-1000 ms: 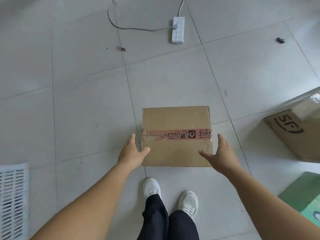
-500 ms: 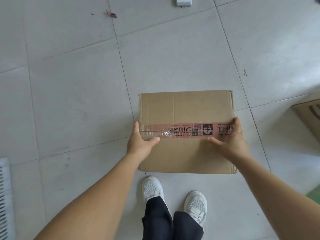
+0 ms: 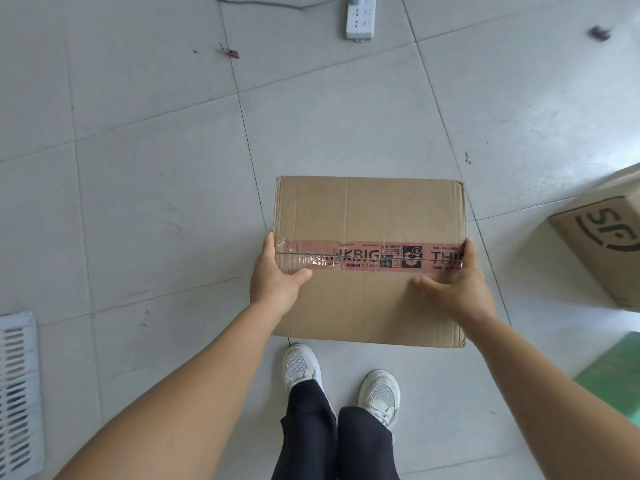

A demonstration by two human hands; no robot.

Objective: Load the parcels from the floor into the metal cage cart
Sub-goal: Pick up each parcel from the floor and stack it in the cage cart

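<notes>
A brown cardboard parcel (image 3: 370, 213) with a pink printed tape strip across its top is in front of my feet. My left hand (image 3: 275, 278) grips its left side, thumb lying on top. My right hand (image 3: 457, 284) grips its right side, thumb on top and fingers over the edge. Whether the parcel rests on the grey tiled floor or hangs just above it, I cannot tell. The metal cage cart is not in view.
A second cardboard box (image 3: 602, 244) with a black logo sits at the right edge, a green sheet (image 3: 613, 372) below it. A white power strip (image 3: 360, 17) with its cable lies far ahead. A white slatted crate (image 3: 17, 393) is at the lower left.
My hands went from open beside the parcel to closed on its two sides. The parcel now looks larger and nearer, and the view has tilted up a little.
</notes>
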